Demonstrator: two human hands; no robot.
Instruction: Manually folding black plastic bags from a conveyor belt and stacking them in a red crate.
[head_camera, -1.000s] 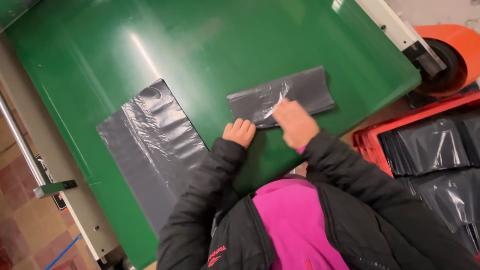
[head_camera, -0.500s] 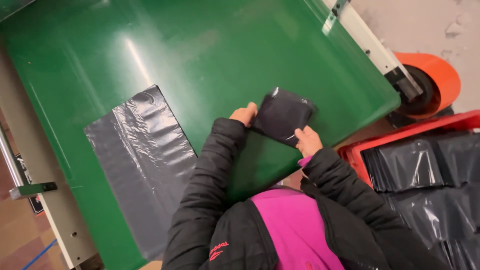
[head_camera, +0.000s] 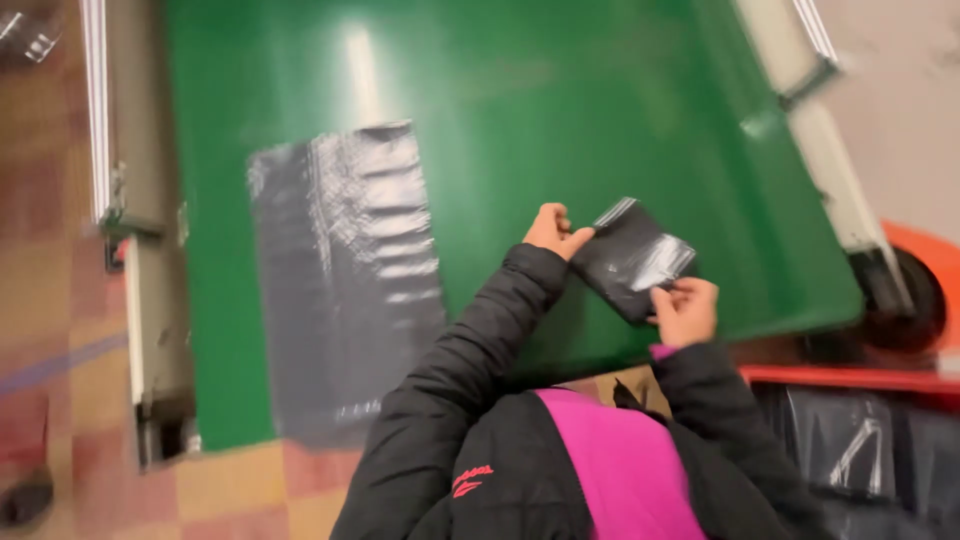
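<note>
A small folded grey plastic bag (head_camera: 632, 258) is held above the green table (head_camera: 520, 120). My left hand (head_camera: 555, 230) grips its left edge. My right hand (head_camera: 685, 310) pinches its lower right corner. Both black jacket sleeves reach up from the bottom of the view. A larger grey plastic bag (head_camera: 345, 270) lies flat and unfolded on the table, to the left of my left arm.
A red crate (head_camera: 860, 420) at the lower right holds more grey bags. An orange wheel-like part (head_camera: 915, 290) sits past the table's right edge. A metal frame rail (head_camera: 130, 200) runs along the table's left side over a tiled floor.
The long grey bag that lay on the table has been folded into a small square and lifted in both hands. The view has swung, shifting the table rightward.
</note>
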